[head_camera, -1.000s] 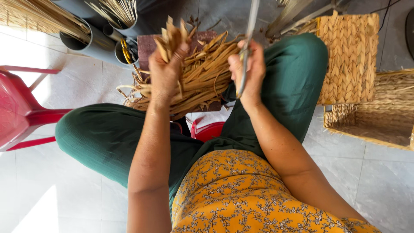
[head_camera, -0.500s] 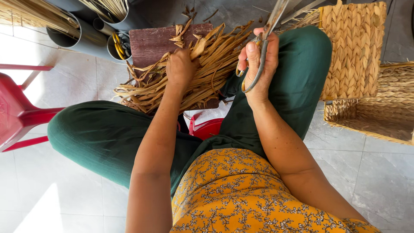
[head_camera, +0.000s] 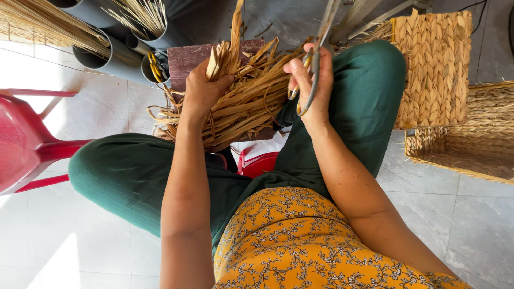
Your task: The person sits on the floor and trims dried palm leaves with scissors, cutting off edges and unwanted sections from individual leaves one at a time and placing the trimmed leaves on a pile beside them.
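Observation:
My left hand (head_camera: 202, 92) grips a bunch of dry tan straw strips (head_camera: 227, 56), with their cut ends sticking up past my fingers. Below it a larger heap of the same strips (head_camera: 241, 109) lies between my knees on a dark reddish board (head_camera: 184, 58). My right hand (head_camera: 311, 85) holds a pair of grey metal scissors (head_camera: 320, 40) by the handles, blades pointing up and away from me. I sit with green trousers (head_camera: 369, 96) and a yellow flowered top (head_camera: 300, 241).
Two woven straw baskets stand at the right, one upright (head_camera: 433, 64) and one lower (head_camera: 471, 134). Grey tubes (head_camera: 115, 56) holding thin reeds lie at the upper left. A red plastic chair (head_camera: 24, 147) is at the left, a red stool (head_camera: 259, 163) under me.
My left hand dropped to the heap, then rose a little with a bunch of strips. My right hand with the scissors stayed near my right knee, and the view shifted slightly.

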